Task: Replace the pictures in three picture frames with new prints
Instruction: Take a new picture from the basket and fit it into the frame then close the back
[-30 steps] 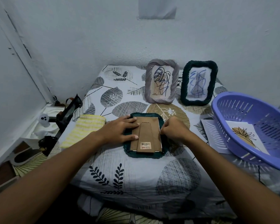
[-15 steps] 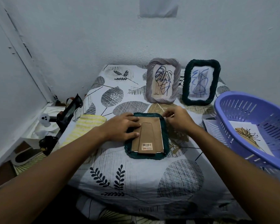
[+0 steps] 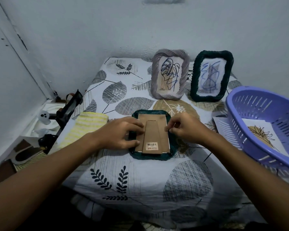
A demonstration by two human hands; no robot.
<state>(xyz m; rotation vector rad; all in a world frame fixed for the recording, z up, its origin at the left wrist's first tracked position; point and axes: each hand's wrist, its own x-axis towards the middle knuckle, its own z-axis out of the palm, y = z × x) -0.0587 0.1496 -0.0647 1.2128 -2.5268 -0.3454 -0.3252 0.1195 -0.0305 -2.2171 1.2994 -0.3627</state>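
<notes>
Leaf-print tablecloth (image 3: 117, 172); hands (image 3: 122, 135) (image 3: 184, 129) on facedown frame (image 3: 150, 156), apparently.

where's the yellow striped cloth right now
In the head view the yellow striped cloth lies flat on the leaf-print table cover, at its left edge, just left of the left hand and the face-down green frame.

both hands (image 3: 122, 133) on face-down frame (image 3: 153, 156)

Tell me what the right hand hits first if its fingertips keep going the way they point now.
The right hand points left across the face-down green frame; its fingertips sit at the cardboard backing's right edge, so it would likely meet the backing's folded stand first.
</notes>
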